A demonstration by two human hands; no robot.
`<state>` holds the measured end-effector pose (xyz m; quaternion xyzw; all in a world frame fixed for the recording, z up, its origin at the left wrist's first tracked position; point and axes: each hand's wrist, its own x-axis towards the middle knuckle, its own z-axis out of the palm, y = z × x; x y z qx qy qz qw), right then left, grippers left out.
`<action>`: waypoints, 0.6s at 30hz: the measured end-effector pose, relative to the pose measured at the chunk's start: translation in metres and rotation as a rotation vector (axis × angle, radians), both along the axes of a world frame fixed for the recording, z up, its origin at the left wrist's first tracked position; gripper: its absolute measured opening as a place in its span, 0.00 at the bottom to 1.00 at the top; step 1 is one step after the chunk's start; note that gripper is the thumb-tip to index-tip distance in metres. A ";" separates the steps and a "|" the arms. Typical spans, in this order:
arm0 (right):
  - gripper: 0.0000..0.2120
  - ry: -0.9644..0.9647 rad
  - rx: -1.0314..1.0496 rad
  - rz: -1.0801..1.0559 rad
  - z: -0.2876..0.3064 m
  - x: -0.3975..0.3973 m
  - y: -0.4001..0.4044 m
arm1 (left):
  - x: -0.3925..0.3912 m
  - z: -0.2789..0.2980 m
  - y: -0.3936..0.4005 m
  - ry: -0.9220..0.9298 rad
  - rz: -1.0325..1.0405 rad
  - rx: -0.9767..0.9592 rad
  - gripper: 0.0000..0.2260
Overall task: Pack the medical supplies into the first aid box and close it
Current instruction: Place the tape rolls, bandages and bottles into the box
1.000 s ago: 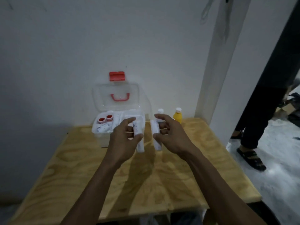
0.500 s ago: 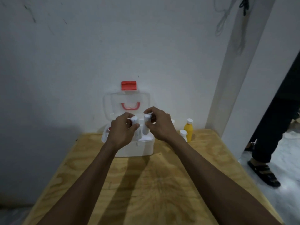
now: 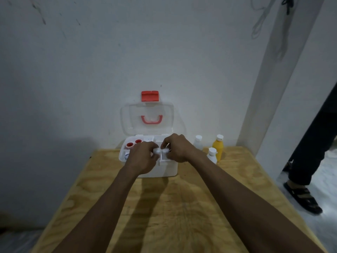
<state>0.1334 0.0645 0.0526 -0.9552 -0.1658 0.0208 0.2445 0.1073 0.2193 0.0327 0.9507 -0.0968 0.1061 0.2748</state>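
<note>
A white first aid box (image 3: 168,170) stands open at the back of the wooden table, its clear lid (image 3: 131,117) with red handle and red latch leaning on the wall. My left hand (image 3: 142,158) grips a white roll (image 3: 156,150) upright over the box. Right beside it, my right hand (image 3: 177,149) grips a second white roll (image 3: 165,151); only the rolls' tops show. Two red-rimmed tape rolls (image 3: 130,144) lie in the box's left compartment. A yellow bottle (image 3: 218,149) and two white bottles (image 3: 212,156) stand on the table right of the box.
The plywood table (image 3: 182,207) runs from the wall toward me, its right edge near a white pillar (image 3: 269,88). A person in dark trousers and sandals (image 3: 300,196) stands on the floor at the right.
Both hands have carried the two white rolls forward from mid-table and down into the open box. The rolls now sit lower, mostly hidden by my fingers.
</note>
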 end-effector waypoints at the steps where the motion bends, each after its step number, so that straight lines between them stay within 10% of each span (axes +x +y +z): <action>1: 0.17 0.023 -0.010 0.009 0.001 0.001 0.000 | -0.001 0.002 0.001 0.013 -0.003 0.028 0.13; 18: 0.23 0.103 0.011 0.014 0.003 0.001 0.002 | -0.007 0.002 0.006 0.022 -0.002 0.026 0.16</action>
